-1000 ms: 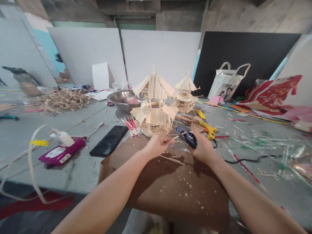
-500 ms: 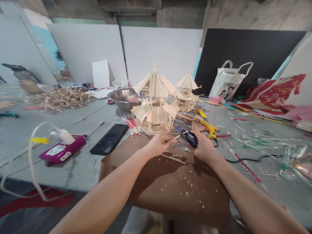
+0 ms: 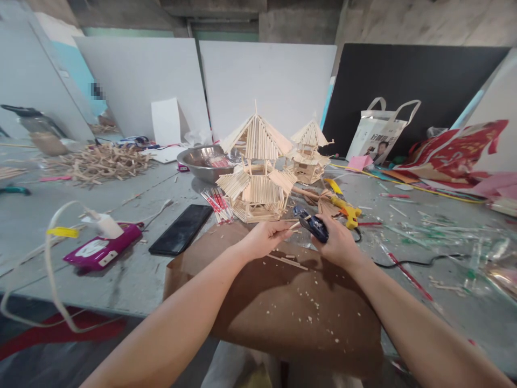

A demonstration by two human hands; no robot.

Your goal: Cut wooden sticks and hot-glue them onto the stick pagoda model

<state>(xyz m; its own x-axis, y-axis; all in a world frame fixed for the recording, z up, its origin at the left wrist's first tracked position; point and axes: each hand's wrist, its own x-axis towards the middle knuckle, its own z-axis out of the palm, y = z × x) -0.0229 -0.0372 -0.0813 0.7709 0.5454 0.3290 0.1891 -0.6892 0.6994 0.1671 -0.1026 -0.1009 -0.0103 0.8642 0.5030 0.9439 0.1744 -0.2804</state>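
Observation:
My left hand (image 3: pixel 264 237) pinches a thin wooden stick (image 3: pixel 295 225) above the brown paper sheet (image 3: pixel 278 318). Closed around a dark blue hand cutter (image 3: pixel 315 225) is my right hand (image 3: pixel 339 241). The cutter's head meets the stick's right end; whether its jaws touch the wood I cannot tell. Just behind both hands stands a pavilion model (image 3: pixel 258 178) built from wooden sticks, with a peaked upper roof and a wider lower one. Short cut sticks (image 3: pixel 288 262) and pale chips lie on the paper below my hands.
A second stick pavilion (image 3: pixel 309 153) stands behind right, near a yellow glue gun (image 3: pixel 347 211). Leftward are a black phone (image 3: pixel 181 229), a purple power strip (image 3: pixel 103 248), a metal bowl (image 3: pixel 197 168) and a stick heap (image 3: pixel 100 164). Plastic wrappers (image 3: pixel 440 237) litter the right side.
The cutter has turned a little in my right hand, and its head shows more plainly by the stick. My left hand keeps its pinch in nearly the same place.

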